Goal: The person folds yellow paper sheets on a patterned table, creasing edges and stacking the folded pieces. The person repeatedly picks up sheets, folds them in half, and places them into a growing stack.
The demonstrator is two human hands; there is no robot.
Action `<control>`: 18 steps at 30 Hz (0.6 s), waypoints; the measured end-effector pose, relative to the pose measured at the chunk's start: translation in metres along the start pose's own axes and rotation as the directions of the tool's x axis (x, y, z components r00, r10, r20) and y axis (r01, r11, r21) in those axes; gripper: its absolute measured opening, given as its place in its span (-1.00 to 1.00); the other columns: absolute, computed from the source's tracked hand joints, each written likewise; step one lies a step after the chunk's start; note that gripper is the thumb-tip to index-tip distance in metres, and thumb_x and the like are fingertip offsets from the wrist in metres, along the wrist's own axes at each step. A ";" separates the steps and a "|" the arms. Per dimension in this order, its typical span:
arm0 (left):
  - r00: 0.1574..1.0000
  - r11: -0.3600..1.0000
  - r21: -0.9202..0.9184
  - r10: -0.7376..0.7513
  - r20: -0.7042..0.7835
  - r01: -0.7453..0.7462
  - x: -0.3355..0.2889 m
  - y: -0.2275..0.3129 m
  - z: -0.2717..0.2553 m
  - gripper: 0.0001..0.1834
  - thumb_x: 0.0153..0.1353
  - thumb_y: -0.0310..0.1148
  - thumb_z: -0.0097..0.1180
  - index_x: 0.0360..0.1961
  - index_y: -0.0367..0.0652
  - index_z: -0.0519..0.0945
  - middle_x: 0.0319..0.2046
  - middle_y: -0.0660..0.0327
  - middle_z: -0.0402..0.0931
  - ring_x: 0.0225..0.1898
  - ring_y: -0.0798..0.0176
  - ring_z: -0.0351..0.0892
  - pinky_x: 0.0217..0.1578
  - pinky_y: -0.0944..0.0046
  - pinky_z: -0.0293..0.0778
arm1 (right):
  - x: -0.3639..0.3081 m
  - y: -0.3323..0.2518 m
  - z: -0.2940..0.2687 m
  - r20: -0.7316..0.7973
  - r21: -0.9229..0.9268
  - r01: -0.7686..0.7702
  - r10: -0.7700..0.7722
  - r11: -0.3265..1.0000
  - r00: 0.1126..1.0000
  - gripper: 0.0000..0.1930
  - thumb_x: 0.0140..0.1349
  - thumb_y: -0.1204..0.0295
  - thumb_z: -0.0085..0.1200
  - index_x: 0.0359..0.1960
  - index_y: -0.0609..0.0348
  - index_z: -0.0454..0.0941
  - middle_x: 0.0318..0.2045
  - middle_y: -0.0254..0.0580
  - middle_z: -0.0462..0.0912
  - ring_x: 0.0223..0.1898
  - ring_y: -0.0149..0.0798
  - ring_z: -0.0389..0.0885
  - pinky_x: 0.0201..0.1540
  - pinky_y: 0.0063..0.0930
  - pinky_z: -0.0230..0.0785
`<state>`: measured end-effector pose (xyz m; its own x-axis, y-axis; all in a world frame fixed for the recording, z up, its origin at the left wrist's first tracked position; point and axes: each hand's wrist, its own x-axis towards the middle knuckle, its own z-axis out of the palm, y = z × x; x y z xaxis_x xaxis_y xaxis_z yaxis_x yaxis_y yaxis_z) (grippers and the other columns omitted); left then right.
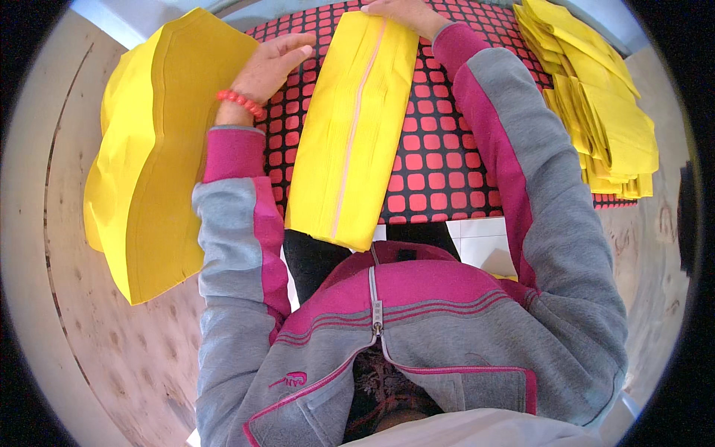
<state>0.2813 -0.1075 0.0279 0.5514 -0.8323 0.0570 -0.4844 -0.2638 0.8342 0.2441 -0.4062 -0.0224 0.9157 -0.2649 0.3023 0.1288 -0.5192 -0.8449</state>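
A long, folded yellow fabric piece (354,134) with a pale pink strip down its middle lies across the patterned tabletop. Its near end hangs past the table's front edge. My right hand (406,13) is at its far end, fingers closed over the top edge; the frame's upper rim cuts off part of this hand. To the left of the piece, my left hand (274,63) is off it, fingers apart and holding nothing. A larger yellow fabric sheet (160,149) drapes over the left side of the table, beside my left wrist and its red bead bracelet (240,103).
The table (436,160) has a black cover with red rounded squares. At the right, a stack of folded yellow fabric pieces (596,104) reaches the table's edge. Worn brownish boards (112,350) show at lower left, and white floor tiles (480,237) below the front edge.
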 end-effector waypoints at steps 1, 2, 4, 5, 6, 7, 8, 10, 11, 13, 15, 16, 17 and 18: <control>0.998 1.000 -0.018 -0.009 -0.057 0.008 0.007 -0.010 0.004 -0.58 0.43 -0.26 0.05 0.21 -0.25 0.54 0.12 0.21 0.56 0.20 0.35 0.44 0.22 0.31 0.34 | -0.001 -0.001 0.002 -0.016 -0.003 -0.009 0.009 1.000 1.000 -0.67 0.09 0.32 0.35 -0.20 0.35 0.69 -0.26 -0.02 0.75 -0.24 -0.17 0.71 -0.12 -0.33 0.54; 0.992 0.998 -0.034 -0.053 -0.118 0.050 0.012 -0.019 0.009 -0.58 0.43 -0.26 0.05 0.21 -0.24 0.54 0.13 0.22 0.55 0.20 0.36 0.44 0.22 0.32 0.34 | -0.003 -0.003 0.002 -0.028 -0.003 -0.022 0.022 1.000 0.999 -0.68 0.08 0.34 0.36 -0.21 0.35 0.69 -0.26 -0.03 0.75 -0.25 -0.18 0.71 -0.13 -0.34 0.54; 0.989 0.992 0.075 0.113 -0.091 -0.106 0.017 -0.035 0.014 -0.59 0.44 -0.30 0.02 0.23 -0.25 0.51 0.17 0.21 0.54 0.22 0.32 0.44 0.25 0.30 0.31 | -0.006 -0.004 0.003 -0.019 0.078 -0.027 0.028 0.997 0.999 -0.67 0.10 0.33 0.35 -0.20 0.35 0.69 -0.27 -0.05 0.75 -0.24 -0.21 0.70 -0.13 -0.36 0.53; 0.985 0.983 0.099 0.160 -0.066 -0.153 0.021 -0.040 0.016 -0.58 0.44 -0.32 0.01 0.24 -0.26 0.51 0.18 0.20 0.54 0.23 0.30 0.44 0.26 0.30 0.31 | -0.006 -0.005 0.003 -0.017 0.119 -0.026 0.028 0.993 0.999 -0.67 0.12 0.32 0.34 -0.19 0.34 0.68 -0.27 -0.06 0.75 -0.24 -0.22 0.70 -0.13 -0.37 0.53; 0.983 0.976 0.135 0.177 -0.044 -0.170 0.024 -0.044 0.018 -0.58 0.44 -0.33 0.00 0.24 -0.27 0.50 0.19 0.19 0.53 0.24 0.29 0.44 0.27 0.30 0.30 | -0.007 -0.005 0.004 -0.013 0.133 -0.027 0.029 0.991 1.000 -0.67 0.13 0.31 0.33 -0.19 0.34 0.68 -0.27 -0.07 0.75 -0.24 -0.24 0.70 -0.14 -0.38 0.53; 0.978 0.977 0.074 0.204 -0.028 -0.202 0.023 -0.048 0.021 -0.58 0.44 -0.37 -0.02 0.26 -0.30 0.47 0.22 0.13 0.51 0.29 0.24 0.41 0.32 0.28 0.25 | -0.007 -0.004 0.003 -0.011 0.146 -0.028 0.030 0.989 0.999 -0.67 0.14 0.31 0.33 -0.18 0.34 0.67 -0.28 -0.07 0.75 -0.24 -0.25 0.70 -0.14 -0.39 0.53; 0.981 0.978 0.090 0.190 -0.034 -0.186 0.024 -0.050 0.022 -0.58 0.43 -0.35 -0.01 0.25 -0.29 0.48 0.23 0.09 0.50 0.31 0.20 0.39 0.32 0.27 0.25 | -0.006 -0.003 0.003 -0.013 0.159 -0.029 0.032 0.987 0.999 -0.67 0.15 0.30 0.32 -0.18 0.34 0.66 -0.28 -0.08 0.75 -0.24 -0.27 0.70 -0.15 -0.40 0.52; 0.979 0.975 0.111 0.196 -0.048 -0.190 0.025 -0.053 0.026 -0.58 0.42 -0.31 0.01 0.23 -0.26 0.49 0.24 0.03 0.49 0.35 0.12 0.36 0.34 0.24 0.24 | -0.005 0.000 0.003 -0.017 0.164 -0.013 0.016 0.986 1.000 -0.66 0.17 0.29 0.31 -0.18 0.35 0.66 -0.29 -0.09 0.74 -0.24 -0.28 0.69 -0.15 -0.39 0.53; 0.973 0.966 0.137 0.228 -0.045 -0.220 0.025 -0.054 0.027 -0.58 0.42 -0.30 0.01 0.23 -0.25 0.50 0.25 0.03 0.48 0.37 0.10 0.33 0.35 0.23 0.21 | -0.004 0.001 0.004 -0.018 0.165 -0.003 0.006 0.986 1.000 -0.66 0.17 0.28 0.30 -0.19 0.35 0.65 -0.29 -0.09 0.74 -0.25 -0.28 0.69 -0.16 -0.39 0.53; 0.971 0.954 0.202 0.235 -0.041 -0.222 0.025 -0.055 0.030 -0.58 0.42 -0.29 0.01 0.24 -0.22 0.50 0.28 0.03 0.45 0.41 0.07 0.27 0.38 0.22 0.16 | -0.002 0.003 0.005 -0.030 0.162 0.044 -0.040 0.986 0.999 -0.67 0.17 0.27 0.30 -0.21 0.34 0.65 -0.31 -0.09 0.74 -0.25 -0.28 0.69 -0.16 -0.39 0.52; 0.964 0.948 0.192 0.266 -0.033 -0.255 0.023 -0.056 0.031 -0.58 0.42 -0.28 0.02 0.24 -0.20 0.50 0.30 0.03 0.43 0.43 0.07 0.24 0.40 0.21 0.14 | -0.002 0.003 0.004 -0.034 0.130 0.069 -0.065 0.989 0.997 -0.67 0.17 0.27 0.30 -0.22 0.34 0.66 -0.32 -0.09 0.74 -0.26 -0.27 0.69 -0.16 -0.38 0.52; 0.964 0.949 0.188 0.263 -0.033 -0.252 0.023 -0.055 0.031 -0.58 0.42 -0.28 0.02 0.24 -0.20 0.50 0.31 0.03 0.42 0.44 0.06 0.22 0.40 0.20 0.12 | -0.002 0.002 0.004 -0.035 0.098 0.070 -0.067 0.993 0.997 -0.66 0.16 0.26 0.31 -0.22 0.34 0.66 -0.32 -0.10 0.74 -0.25 -0.27 0.69 -0.16 -0.38 0.52; 0.960 0.942 0.206 0.277 -0.032 -0.265 0.022 -0.055 0.032 -0.57 0.42 -0.28 0.02 0.25 -0.19 0.50 0.31 0.02 0.41 0.44 0.07 0.22 0.40 0.20 0.12 | -0.003 0.001 0.003 -0.036 0.066 0.072 -0.070 0.995 0.997 -0.66 0.16 0.26 0.31 -0.22 0.34 0.66 -0.33 -0.10 0.73 -0.25 -0.27 0.69 -0.16 -0.37 0.52; 0.958 0.937 0.220 0.285 -0.036 -0.270 0.021 -0.055 0.033 -0.57 0.42 -0.28 0.02 0.25 -0.19 0.50 0.31 0.02 0.41 0.44 0.07 0.21 0.40 0.20 0.12 | -0.004 0.000 0.002 -0.035 0.049 0.066 -0.065 0.997 0.997 -0.65 0.15 0.25 0.32 -0.22 0.34 0.66 -0.33 -0.10 0.73 -0.26 -0.26 0.69 -0.16 -0.37 0.52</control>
<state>0.2971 -0.1261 -0.0345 0.4145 -0.8550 0.3116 -0.7526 -0.1295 0.6457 0.2414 -0.4037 -0.0241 0.8917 -0.2586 0.3715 0.2080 -0.4949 -0.8437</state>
